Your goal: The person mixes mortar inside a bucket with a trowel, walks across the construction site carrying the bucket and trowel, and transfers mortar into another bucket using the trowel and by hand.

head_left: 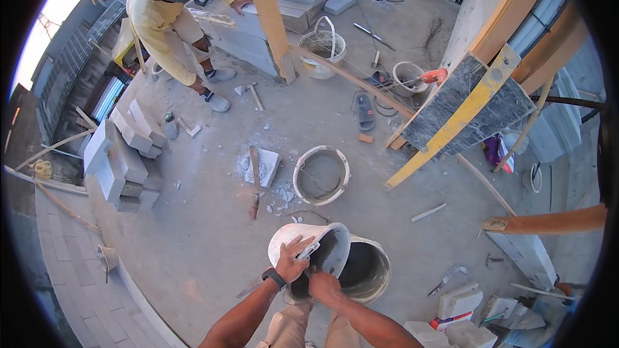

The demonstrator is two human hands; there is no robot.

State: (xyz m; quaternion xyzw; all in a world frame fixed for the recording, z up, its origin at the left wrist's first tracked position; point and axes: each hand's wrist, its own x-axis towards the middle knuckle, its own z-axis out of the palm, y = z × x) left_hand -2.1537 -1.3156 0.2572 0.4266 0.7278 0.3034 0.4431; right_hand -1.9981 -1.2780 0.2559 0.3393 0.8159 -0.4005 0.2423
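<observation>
My left hand (293, 259) grips the rim of a white bucket (284, 237), which is tipped over with its mouth facing me and to the right. My right hand (324, 285) is closed at the lower edge of that bucket's mouth; what its fingers hold is hidden. Grey residue coats the tilted bucket's inside. Against it on the right stands a second bucket (382, 264), upright, its inside dark grey. Just ahead on the floor is a round tub (347, 177) holding grey wet mix.
A person in a yellow shirt (143, 16) bends beside a block wall (242, 42) at upper left. A hammer (255, 183) lies over a broken block (269, 166). Stacked blocks (122, 154) stand left; a yellow level (461, 116) leans right. More buckets (322, 67) stand farther back.
</observation>
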